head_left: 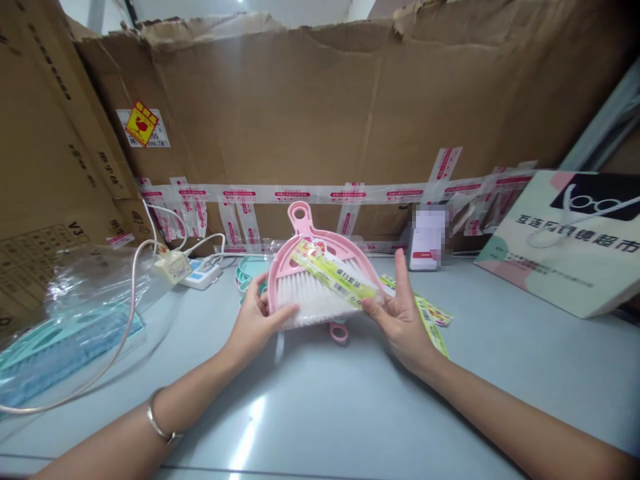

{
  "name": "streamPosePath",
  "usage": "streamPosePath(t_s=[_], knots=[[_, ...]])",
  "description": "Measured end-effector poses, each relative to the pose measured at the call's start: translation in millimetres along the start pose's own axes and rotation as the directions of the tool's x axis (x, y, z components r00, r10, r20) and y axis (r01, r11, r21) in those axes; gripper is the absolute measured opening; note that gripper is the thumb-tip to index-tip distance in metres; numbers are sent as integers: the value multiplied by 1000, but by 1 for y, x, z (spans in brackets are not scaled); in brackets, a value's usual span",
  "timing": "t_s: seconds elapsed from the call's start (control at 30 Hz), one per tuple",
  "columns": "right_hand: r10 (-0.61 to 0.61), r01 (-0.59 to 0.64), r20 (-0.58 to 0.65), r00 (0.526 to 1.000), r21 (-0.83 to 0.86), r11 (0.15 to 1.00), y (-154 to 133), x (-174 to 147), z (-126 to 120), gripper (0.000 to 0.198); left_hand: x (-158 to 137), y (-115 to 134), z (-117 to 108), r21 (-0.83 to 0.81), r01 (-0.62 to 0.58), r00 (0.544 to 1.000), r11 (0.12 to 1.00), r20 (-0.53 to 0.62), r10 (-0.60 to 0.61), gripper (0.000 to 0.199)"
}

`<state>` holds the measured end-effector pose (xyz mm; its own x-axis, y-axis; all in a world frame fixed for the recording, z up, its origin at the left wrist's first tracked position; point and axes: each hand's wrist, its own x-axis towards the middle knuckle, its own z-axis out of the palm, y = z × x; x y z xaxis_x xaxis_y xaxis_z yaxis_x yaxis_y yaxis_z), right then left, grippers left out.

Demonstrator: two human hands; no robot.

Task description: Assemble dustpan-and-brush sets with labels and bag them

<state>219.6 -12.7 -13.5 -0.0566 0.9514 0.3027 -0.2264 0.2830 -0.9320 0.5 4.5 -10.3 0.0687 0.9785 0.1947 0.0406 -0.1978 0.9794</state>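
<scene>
A pink dustpan (361,259) with a white-bristled brush (305,293) inside it is held up over the table in a clear wrapper. My left hand (256,321) grips its left edge, thumb across the front. On the other side, my right hand (406,327) has its thumb on the lower right corner and the index finger pointing up. A yellow-green label strip (337,272) lies slantwise across the front, its lower end by my right thumb. A pink looped handle end (339,332) shows below the set. More green label strips (434,320) lie behind my right hand.
Teal dustpans (244,272) lie partly behind my left hand. Another bagged teal set with blue bristles (65,353) is at left, crossed by a cable (131,300). A power strip (201,273), a phone (428,239) and a printed box (560,247) stand along the cardboard wall (280,113).
</scene>
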Motion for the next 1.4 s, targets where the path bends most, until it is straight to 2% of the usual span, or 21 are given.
streamPosePath(t_s=[0.1,0.23,0.3,0.37,0.5,0.6,0.7,0.8,0.97,1.13,1.2,1.27,1.33,1.4], knots=[[64,-64,17,998,-6,998,2,0,3,104,-1,-2,0,142,-108,994,984,-9,110,58],[55,-74,-125,991,-153,985,11,2,4,92,-6,-3,3,291,-218,975,932,11,224,52],[35,-81,-168,985,-273,959,12,2,3,80,-8,-2,4,356,-243,969,903,39,245,50],[55,-107,-155,986,-352,930,11,1,2,67,-8,-1,5,377,-248,968,893,66,241,48],[70,-104,-110,991,-345,933,8,-1,3,47,-8,0,5,353,-267,964,897,91,252,40],[78,-106,-105,991,-292,951,8,-2,6,46,-9,-1,4,305,-179,984,935,54,171,41],[98,-122,-102,990,-271,955,9,-3,9,46,-11,-1,4,233,-46,996,971,87,27,63],[111,-124,-63,992,-253,959,7,-3,9,42,-10,1,4,259,-60,996,964,81,40,82],[149,-135,50,988,-221,966,6,-4,4,31,-9,3,5,295,-14,997,955,79,-9,71],[147,-140,23,989,-190,972,-5,0,2,39,-13,4,4,228,-56,990,972,142,24,55],[124,-130,-45,991,-168,977,-18,3,-7,41,-14,5,2,200,-86,987,976,150,57,55],[97,-129,-190,977,-164,978,-35,3,-32,39,-13,6,-2,180,-98,989,979,124,77,56],[42,-131,-377,925,-214,968,-53,-5,-72,32,-11,6,-6,198,-106,991,974,99,88,53],[8,-206,-519,854,-325,923,-68,-23,-121,27,-7,7,-11,272,-152,986,950,101,129,49]])
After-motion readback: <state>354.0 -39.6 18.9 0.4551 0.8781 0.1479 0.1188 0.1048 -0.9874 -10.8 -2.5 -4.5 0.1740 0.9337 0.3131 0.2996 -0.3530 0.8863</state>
